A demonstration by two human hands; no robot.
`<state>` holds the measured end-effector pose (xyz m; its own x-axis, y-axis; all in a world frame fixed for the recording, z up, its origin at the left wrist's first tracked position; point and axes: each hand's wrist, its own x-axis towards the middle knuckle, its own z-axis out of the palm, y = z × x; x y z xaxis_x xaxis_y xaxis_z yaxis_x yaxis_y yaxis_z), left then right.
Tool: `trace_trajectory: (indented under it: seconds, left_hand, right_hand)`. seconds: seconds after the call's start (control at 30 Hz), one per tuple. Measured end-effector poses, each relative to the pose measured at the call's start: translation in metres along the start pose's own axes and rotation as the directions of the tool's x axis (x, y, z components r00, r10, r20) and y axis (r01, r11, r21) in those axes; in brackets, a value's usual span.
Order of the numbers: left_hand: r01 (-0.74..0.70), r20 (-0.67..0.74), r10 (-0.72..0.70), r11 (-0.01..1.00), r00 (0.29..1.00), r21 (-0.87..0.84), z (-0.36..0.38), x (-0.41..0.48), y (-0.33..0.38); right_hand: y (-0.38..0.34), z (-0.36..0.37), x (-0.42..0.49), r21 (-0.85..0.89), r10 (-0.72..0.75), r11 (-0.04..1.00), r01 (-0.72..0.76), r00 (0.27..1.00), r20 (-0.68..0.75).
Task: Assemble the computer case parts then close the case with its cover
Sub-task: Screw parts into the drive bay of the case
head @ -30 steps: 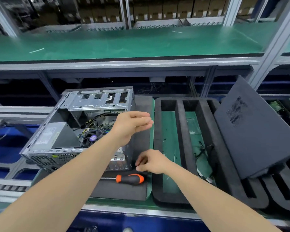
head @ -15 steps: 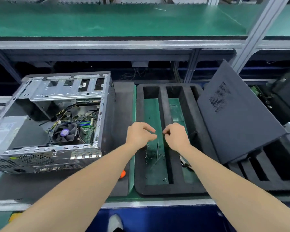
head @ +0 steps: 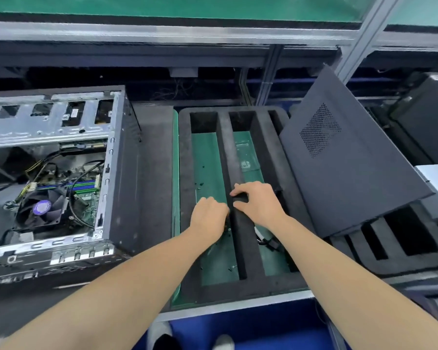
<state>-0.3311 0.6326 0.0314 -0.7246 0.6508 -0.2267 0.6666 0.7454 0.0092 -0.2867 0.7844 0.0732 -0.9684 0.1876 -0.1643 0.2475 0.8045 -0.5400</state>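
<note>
Across our bench (head: 152,173) the open computer case (head: 122,193) lies left, and its cover (head: 352,168) leans right on the foam tray (head: 185,173). Our right hand (head: 259,203) pinches a small black part (head: 240,197) in its fingers. Our left hand (head: 208,215) curls its fingers downward, hold unclear.

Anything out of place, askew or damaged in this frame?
The case cover lies tilted, propped across the right foam tray rather than flat. Also, small screws lie scattered loose in the left slot of the middle foam tray. Nothing looks damaged.

Open case (head: 123,188) lies on its side — dark cover (head: 352,178) leans right.
</note>
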Motion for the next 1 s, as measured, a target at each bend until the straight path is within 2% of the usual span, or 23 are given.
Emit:
trace_trajectory:
  seconds: [0.07,0.13,0.23,0.37,0.53,0.8,1.0]
  left_hand:
    - [-0.003,0.03,0.001,0.998,1.0,0.056,0.006,-0.001,0.012]
    - [0.027,0.05,-0.028,0.999,0.998,0.031,0.014,0.002,0.02]
    - [0.095,0.104,-0.09,0.995,0.99,-0.04,0.023,0.006,0.023]
    - [0.114,0.133,-0.095,0.983,0.987,-0.141,0.028,0.008,0.022]
    - [0.205,0.17,-0.153,0.914,0.974,-0.351,0.023,0.006,0.021]
    - [0.2,0.237,-0.128,0.93,0.963,-0.31,0.025,0.003,0.025]
    - [0.306,0.189,-0.242,0.791,0.952,-0.53,0.005,0.015,0.008]
  right_hand:
    - [0.002,0.0,-0.001,0.024,0.003,1.0,-0.004,1.0,0.009]
    - [0.003,-0.001,-0.001,0.036,0.005,0.999,-0.005,1.0,0.018]
    - [0.004,-0.003,-0.002,0.047,0.023,0.999,-0.024,0.999,0.035]
    - [0.005,-0.003,-0.003,0.041,0.02,0.999,-0.022,0.998,0.053]
    - [0.005,-0.003,-0.004,0.039,0.015,0.999,-0.017,0.998,0.065]
    - [0.008,-0.003,-0.003,0.074,0.02,0.997,-0.026,0.997,0.07]
    - [0.008,-0.006,-0.002,0.114,0.023,0.993,-0.032,0.996,0.083]
